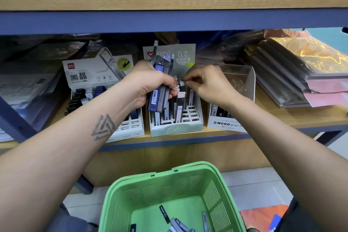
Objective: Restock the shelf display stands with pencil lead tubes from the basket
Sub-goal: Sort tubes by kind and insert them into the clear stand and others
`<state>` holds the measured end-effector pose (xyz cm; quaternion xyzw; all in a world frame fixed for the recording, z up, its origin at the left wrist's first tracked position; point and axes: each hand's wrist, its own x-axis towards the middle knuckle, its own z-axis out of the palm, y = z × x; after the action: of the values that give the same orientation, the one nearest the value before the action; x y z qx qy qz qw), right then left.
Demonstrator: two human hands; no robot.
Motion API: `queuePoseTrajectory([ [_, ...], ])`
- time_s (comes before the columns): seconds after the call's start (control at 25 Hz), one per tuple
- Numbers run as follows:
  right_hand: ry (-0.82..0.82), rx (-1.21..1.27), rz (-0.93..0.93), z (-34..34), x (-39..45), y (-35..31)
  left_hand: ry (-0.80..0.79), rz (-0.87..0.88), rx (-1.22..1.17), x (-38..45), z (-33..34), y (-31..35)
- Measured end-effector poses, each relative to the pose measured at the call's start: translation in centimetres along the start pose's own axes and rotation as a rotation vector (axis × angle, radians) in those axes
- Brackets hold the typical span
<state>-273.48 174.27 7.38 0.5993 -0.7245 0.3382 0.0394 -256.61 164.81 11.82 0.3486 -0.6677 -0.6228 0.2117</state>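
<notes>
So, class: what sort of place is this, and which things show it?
Probably a stationery shop: branded card display stands of pencil lead tubes on a shelf, wrapped notebooks stacked beside them, and a green basket below.

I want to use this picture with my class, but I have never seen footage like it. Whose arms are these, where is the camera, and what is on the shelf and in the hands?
There is no machine here: a person wears one wide-angle camera on the head, looking forward and down, so both forearms reach in from the bottom. The left hand grips a bundle of pencil lead tubes. The right hand pinches the white top of a single tube above the middle display stand, which is marked 0.7 and partly filled. On the wooden shelf, a stand marked 0.5 sits to its left and a MONO stand to its right. Below, a green basket holds more loose tubes.
</notes>
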Motion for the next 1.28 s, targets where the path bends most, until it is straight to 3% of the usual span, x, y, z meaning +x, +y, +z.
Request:
queuePoseTrajectory([
  [0.2,-0.008,-0.124,-0.015,0.4,0.0,0.2,-0.003,-0.012,0.011,-0.1,0.0,0.0],
  [0.4,0.003,0.016,0.003,-0.5,-0.6,-1.1,0.005,-0.014,0.003,0.0,-0.2,0.0],
  [0.6,-0.175,0.103,0.036,-0.1,-1.7,-1.7,0.021,-0.004,0.008,-0.1,-0.5,0.1],
  [1.08,-0.12,0.059,-0.001,0.0,-2.1,-1.9,0.011,-0.004,-0.003,0.1,-0.8,0.1],
  [1.28,0.018,0.107,0.022,-1.1,-1.9,-2.1,-0.048,-0.071,-0.081,-0.1,-1.1,0.4],
])
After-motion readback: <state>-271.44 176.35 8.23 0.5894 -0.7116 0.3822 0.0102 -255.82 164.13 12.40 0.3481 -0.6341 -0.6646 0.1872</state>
